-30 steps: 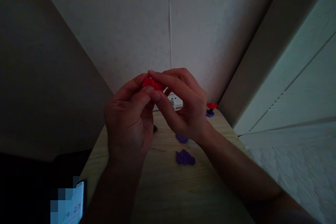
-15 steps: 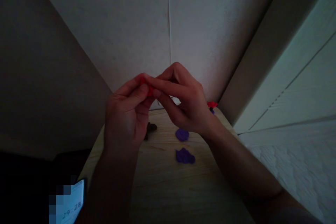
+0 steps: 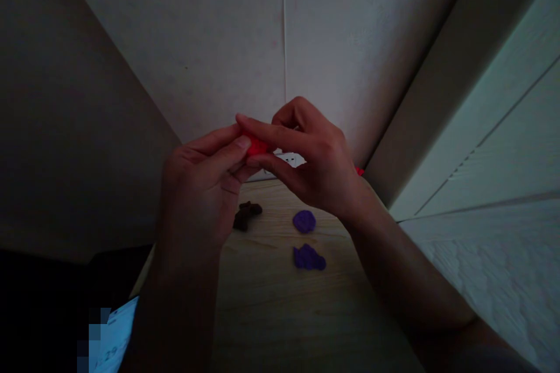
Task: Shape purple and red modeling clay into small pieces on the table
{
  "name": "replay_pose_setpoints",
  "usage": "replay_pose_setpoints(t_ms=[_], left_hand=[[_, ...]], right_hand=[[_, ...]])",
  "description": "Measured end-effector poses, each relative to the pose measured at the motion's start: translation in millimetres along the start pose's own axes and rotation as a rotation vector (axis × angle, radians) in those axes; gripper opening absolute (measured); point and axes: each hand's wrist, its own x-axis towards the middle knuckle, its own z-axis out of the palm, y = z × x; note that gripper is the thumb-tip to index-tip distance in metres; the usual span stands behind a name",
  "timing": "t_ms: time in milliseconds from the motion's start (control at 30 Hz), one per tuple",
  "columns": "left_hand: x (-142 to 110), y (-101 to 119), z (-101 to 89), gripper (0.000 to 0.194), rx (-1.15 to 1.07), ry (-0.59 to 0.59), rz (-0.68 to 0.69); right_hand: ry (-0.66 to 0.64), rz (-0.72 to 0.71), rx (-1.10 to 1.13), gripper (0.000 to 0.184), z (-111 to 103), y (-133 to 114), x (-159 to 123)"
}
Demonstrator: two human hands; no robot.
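A small red lump of modelling clay is pinched between both my hands above the wooden tabletop. My left hand grips it from the left, thumb on its near side. From the right, the thumb and forefinger of my right hand close on it, partly covering it. Below the hands lie a round flat purple clay piece and, nearer me, an irregular purple clay piece. A dark brown clay piece rests beside my left hand, partly hidden by it.
Behind the table is a pale wall with a white power socket. A bit of something red shows past my right wrist. A lit phone screen is at lower left, and a white quilted surface lies to the right.
My hands have shifted slightly apart, and more of the red clay shows between the fingers. More of the brown piece is visible; the red thing at the right is now mostly covered.
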Motion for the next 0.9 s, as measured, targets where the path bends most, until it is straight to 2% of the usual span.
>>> replay_pose_setpoints(t_ms=[133, 233, 300, 400, 633, 900], left_hand=[[-3.2, -2.4, 4.4, 0.02, -0.001, -0.027, 0.053], [-3.8, -7.7, 3.4, 0.011, 0.129, -0.07, 0.12], [-3.1, -11.2, 0.5, 0.021, 0.224, -0.086, 0.152], [-2.3, -13.2, -3.3, 0.021, 0.263, -0.101, 0.166], [-3.0, -11.1, -2.3, 0.015, 0.387, -0.046, 0.165], [-0.6, -19.8, -9.6, 0.016, 0.5, -0.052, 0.268]], right_hand=[[0.028, 0.028, -0.026, 0.03, -0.6, -2.9, -0.8], [0.005, 0.062, -0.013, 0.027, -2.4, -7.8, -1.1], [0.001, 0.08, 0.015, 0.027, -3.5, -10.7, -1.1], [0.02, 0.094, 0.055, 0.026, -3.9, -12.7, -1.2], [-0.048, 0.156, 0.013, 0.018, -2.3, -11.9, -1.7], [-0.054, 0.178, -0.059, 0.016, -1.0, -19.6, -1.1]])
